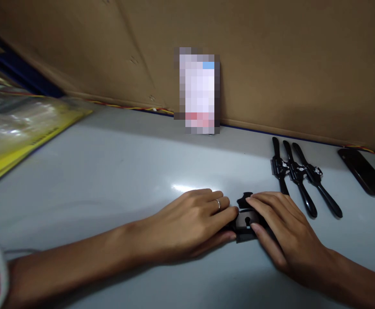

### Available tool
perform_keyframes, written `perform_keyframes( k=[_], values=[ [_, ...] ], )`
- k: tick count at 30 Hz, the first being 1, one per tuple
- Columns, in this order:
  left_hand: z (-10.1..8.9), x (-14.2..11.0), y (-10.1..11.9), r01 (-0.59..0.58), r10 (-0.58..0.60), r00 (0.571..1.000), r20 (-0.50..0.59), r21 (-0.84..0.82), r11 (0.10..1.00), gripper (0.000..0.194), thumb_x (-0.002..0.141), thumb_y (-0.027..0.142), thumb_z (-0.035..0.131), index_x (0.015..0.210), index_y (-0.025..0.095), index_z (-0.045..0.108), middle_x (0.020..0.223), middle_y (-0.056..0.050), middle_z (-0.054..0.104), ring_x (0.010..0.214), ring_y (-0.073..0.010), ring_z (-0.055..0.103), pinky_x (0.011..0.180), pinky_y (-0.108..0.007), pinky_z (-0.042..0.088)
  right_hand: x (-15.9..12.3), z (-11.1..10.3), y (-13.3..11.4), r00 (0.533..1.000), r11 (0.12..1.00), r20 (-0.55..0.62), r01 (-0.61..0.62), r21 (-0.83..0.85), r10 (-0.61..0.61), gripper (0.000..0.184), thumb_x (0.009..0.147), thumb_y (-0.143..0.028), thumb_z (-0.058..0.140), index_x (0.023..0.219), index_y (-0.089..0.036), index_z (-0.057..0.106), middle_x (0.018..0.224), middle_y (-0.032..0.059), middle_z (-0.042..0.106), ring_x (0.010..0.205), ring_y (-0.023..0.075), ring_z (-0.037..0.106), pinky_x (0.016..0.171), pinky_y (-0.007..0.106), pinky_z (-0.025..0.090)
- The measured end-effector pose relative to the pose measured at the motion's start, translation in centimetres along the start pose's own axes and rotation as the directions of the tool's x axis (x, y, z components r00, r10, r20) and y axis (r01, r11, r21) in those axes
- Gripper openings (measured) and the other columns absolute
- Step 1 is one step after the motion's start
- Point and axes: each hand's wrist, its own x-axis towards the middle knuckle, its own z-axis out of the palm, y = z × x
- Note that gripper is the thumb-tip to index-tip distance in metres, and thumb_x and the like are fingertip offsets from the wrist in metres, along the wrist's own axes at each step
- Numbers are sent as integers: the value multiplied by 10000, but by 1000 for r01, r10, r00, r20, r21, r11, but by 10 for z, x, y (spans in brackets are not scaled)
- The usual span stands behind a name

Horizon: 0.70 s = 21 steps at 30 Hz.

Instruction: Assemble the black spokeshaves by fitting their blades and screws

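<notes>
A black spokeshave (243,235) lies on the table between my hands, its grey slotted blade (241,219) facing up. My left hand (202,219), with a ring on one finger, is closed around the spokeshave's left side. My right hand (285,234) straddles the right side, its thumb touching the blade near the slot and its fingers reaching over the far side. At the right fingertips is a small black cap piece (244,200), just beyond the blade. The spokeshave's handles are mostly hidden under my hands.
Three black spokeshaves (298,174) lie side by side at the right, beyond my right hand. A dark phone (366,171) rests farther right. Clear plastic bags and a yellow sheet (35,143) are at the left. A blurred-out upright item (200,92) leans on the cardboard wall (271,64).
</notes>
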Motion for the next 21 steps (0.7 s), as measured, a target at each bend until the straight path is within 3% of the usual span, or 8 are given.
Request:
perform_keyframes(
  k=[10, 16, 21],
  values=[
    [-1, 1, 1, 2, -2, 1000, -2, 2, 1000, 280, 1085, 297, 366, 976, 162, 586, 786, -24, 613, 644, -166, 540, 595, -313, 469, 1, -1, 0, 1000, 1000, -14, 11, 4, -11, 324, 983, -132, 532, 1297, -57, 566, 1176, 167, 687, 1095, 259, 623, 934, 446, 562],
    [2, 0, 0, 6, -6, 1000, 7, -6, 1000, 262, 1085, 307, 377, 1024, 158, 585, 810, -30, 629, 661, -176, 562, 609, -316, 482, 4, -9, -3, 980, 986, -133, 156, 53, -148, 306, 903, -15, 524, 1176, -109, 628, 1048, 98, 755, 1057, 221, 653, 930, 399, 569],
    [2, -2, 0, 6, -6, 1000, 13, -15, 1000, 246, 1080, 308, 399, 1050, 155, 588, 835, -39, 652, 684, -178, 587, 630, -316, 502, 2, -8, -4, 975, 981, -107, 196, 16, -193, 297, 869, 3, 516, 1090, -116, 675, 969, 56, 780, 1018, 207, 672, 959, 392, 548]
  ],
)
